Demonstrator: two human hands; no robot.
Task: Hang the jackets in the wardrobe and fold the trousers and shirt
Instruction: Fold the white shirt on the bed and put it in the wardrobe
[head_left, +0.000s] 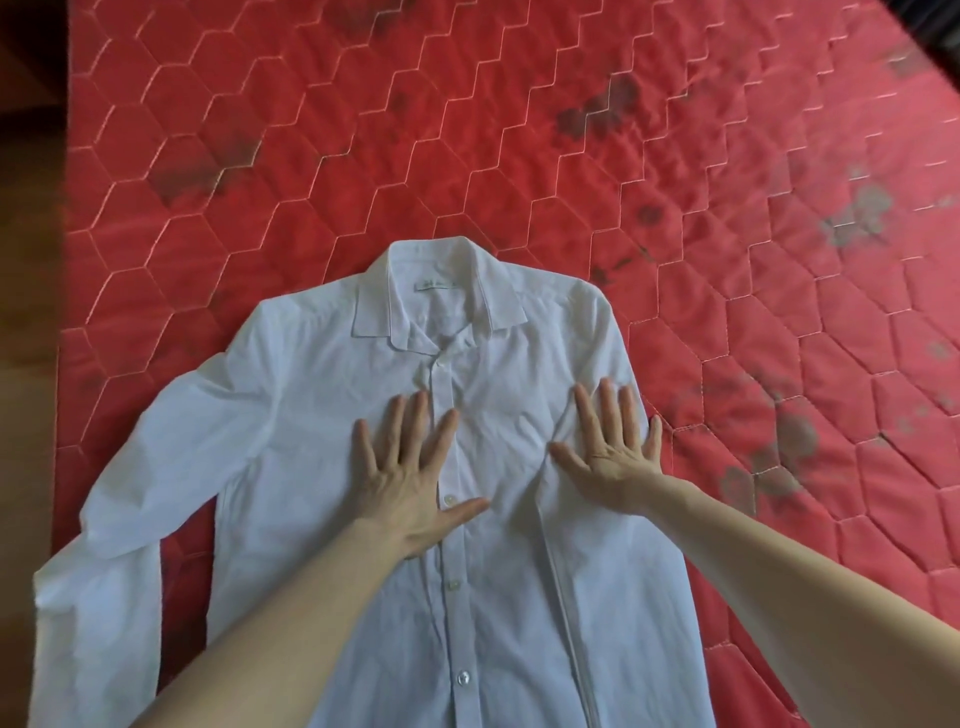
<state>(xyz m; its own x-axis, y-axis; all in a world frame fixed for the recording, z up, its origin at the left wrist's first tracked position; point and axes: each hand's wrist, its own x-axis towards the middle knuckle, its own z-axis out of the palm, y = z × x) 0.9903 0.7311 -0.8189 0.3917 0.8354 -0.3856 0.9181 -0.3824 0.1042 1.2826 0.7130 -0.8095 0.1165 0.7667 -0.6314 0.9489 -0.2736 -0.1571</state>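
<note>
shirt (332, 415) face-up on red quilt (519, 130) | left hand (410, 467) flat on chest | right hand (613, 452) flat beside it

One white shirt (322, 415) lies on one red quilted mattress (519, 130); two hands rest on the shirt, left hand (410, 483) and right hand (613, 457). Four buttons show down the shirt's front.

Above collar: bare red bed (519, 130), open room.
Right side: bed bare.
Left side: spread sleeve (156, 441) covers the bed.
</note>
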